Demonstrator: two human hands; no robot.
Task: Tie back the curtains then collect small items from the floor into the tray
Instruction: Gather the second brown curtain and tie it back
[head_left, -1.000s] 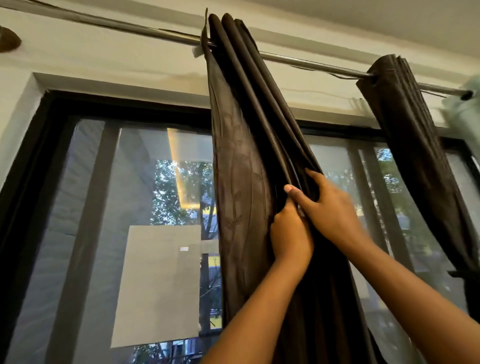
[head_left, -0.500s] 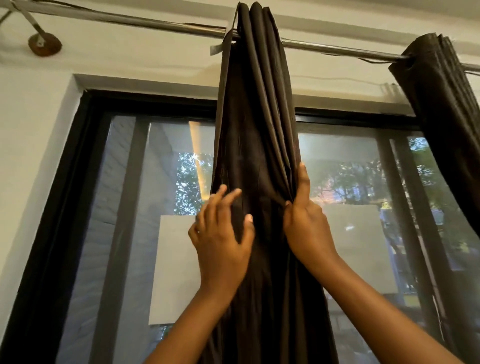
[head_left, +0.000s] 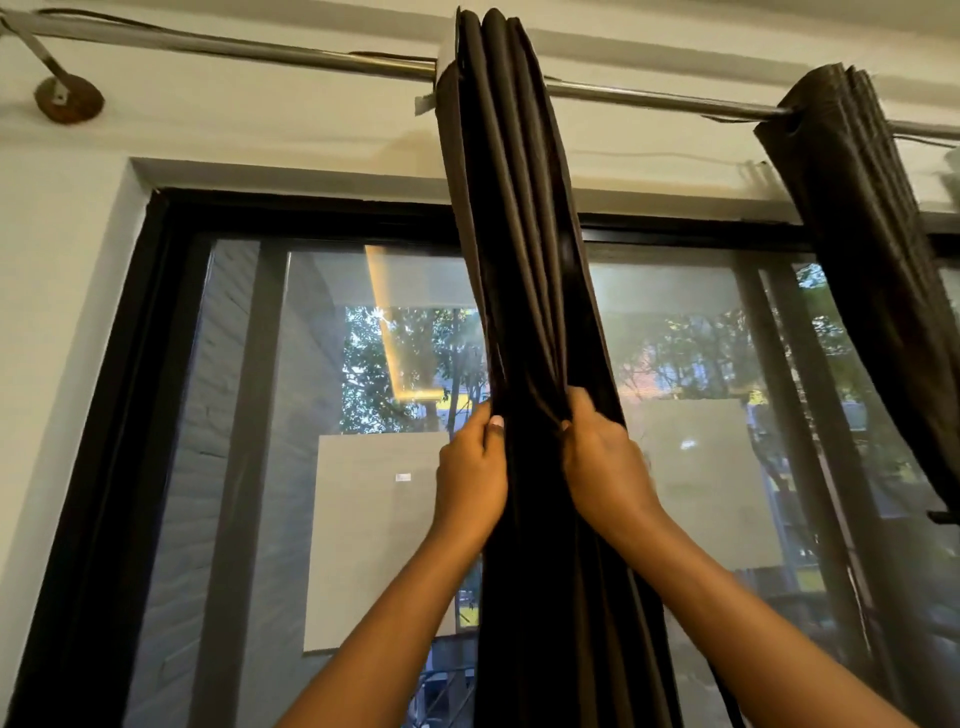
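A dark brown curtain (head_left: 519, 234) hangs bunched into tight folds from a metal rod (head_left: 311, 54), in the middle of the view. My left hand (head_left: 470, 473) grips its left edge, with the thumb pressed on the cloth. My right hand (head_left: 602, 462) pinches folds on its right side at the same height. A second dark curtain (head_left: 872, 249) hangs gathered at the far right of the rod. No tie-back, tray or floor is in view.
Behind the curtains is a black-framed glass window (head_left: 156, 415) with trees outside and pale sheets stuck on the panes. A round rod bracket (head_left: 67, 98) sits on the white wall at the upper left.
My left hand, spread open against the curtain half a second ago, has closed on its left edge. My right hand has curled onto the folds. The view has shifted slightly to the left.
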